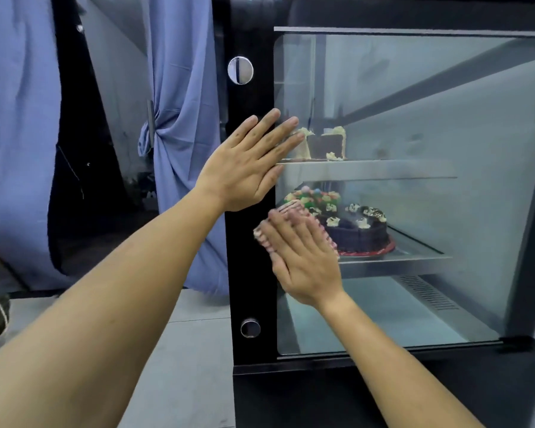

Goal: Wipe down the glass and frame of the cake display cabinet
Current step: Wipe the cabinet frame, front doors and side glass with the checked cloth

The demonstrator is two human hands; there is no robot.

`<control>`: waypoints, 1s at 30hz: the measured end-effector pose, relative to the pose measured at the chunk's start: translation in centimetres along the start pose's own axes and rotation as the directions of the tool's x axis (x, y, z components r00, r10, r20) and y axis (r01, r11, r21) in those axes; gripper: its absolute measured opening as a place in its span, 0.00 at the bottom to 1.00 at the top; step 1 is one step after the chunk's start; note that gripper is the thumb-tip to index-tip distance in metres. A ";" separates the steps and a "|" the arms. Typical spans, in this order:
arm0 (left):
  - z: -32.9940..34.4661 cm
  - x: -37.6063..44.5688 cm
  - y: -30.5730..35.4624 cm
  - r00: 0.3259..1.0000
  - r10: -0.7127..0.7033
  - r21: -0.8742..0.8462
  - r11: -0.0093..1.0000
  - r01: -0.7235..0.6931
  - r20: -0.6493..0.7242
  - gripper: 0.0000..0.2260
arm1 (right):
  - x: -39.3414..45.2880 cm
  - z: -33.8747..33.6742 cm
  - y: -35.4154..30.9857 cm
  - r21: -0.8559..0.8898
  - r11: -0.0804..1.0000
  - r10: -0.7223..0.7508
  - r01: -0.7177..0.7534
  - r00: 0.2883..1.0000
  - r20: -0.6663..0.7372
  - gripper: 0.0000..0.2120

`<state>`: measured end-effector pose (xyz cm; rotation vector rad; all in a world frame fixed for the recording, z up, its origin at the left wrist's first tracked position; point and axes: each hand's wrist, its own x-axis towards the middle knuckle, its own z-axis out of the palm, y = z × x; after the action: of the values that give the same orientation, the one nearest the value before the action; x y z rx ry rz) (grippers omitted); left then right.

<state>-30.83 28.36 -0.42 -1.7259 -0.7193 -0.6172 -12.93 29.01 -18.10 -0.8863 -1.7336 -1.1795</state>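
Cake display cabinet (pixel 383 390) fills right half of view: black frame, one big glass pane (pixel 445 118) with rounded corners facing the camera, black base below. Glass is smooth, with faint smudges and reflections. Left frame post (pixel 249 273) is a wide flat black strip with two round metal discs, one high (pixel 240 70), one low (pixel 250 328). Left of the cabinet hangs a blue curtain (pixel 179 118), soft folds, gathered and tied at mid height; dark gap beside it. Grey smooth floor or counter surface (pixel 183 350) lower left, bare, plenty of room there. Lower right part of the pane is uncovered by hands. Inside: two glass shelves with metal edges, the upper shelf (pixel 368 163) holding a cut slice of cake (pixel 325 145) with cream trim, the lower shelf (pixel 414 257) holding a round dark chocolate cake (pixel 357 231) on a red board and a cake with colourful toppings (pixel 314 199) behind it. Vent grille on cabinet floor. No readable writing or brand anywhere. Left hand (pixel 247 168) flat, fingers straight and together, palm on the frame post, fingertips over the pane's left edge, holding nothing. Right hand (pixel 303 257) flat, fingers extended, pressing a pink-and-white striped ribbed cloth (pixel 264 237) against the glass near its left edge, just below the left hand; hand is motion-blurred.
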 end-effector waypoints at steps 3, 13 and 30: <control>0.1 -0.3 0.2 0.999 -0.033 -0.005 0.999 0.033 -0.013 0.25 | -0.7 0.1 -2.4 0.111 0.941 0.324 -0.321 0.946 -0.011 0.28; 1.3 -6.1 3.7 0.983 -0.182 -0.053 0.982 0.182 -0.001 0.26 | -10.6 0.8 -2.1 0.096 0.929 -0.369 0.356 0.899 0.235 0.32; 0.9 -6.0 4.2 0.977 -0.214 -0.027 0.976 0.214 0.022 0.26 | -8.5 0.4 -6.1 0.138 0.956 -0.289 0.261 0.920 0.264 0.26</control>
<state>-31.83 27.40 -7.69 -1.6952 -0.9217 -0.7628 -15.05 26.75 -28.12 -0.7965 -2.1878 -1.1746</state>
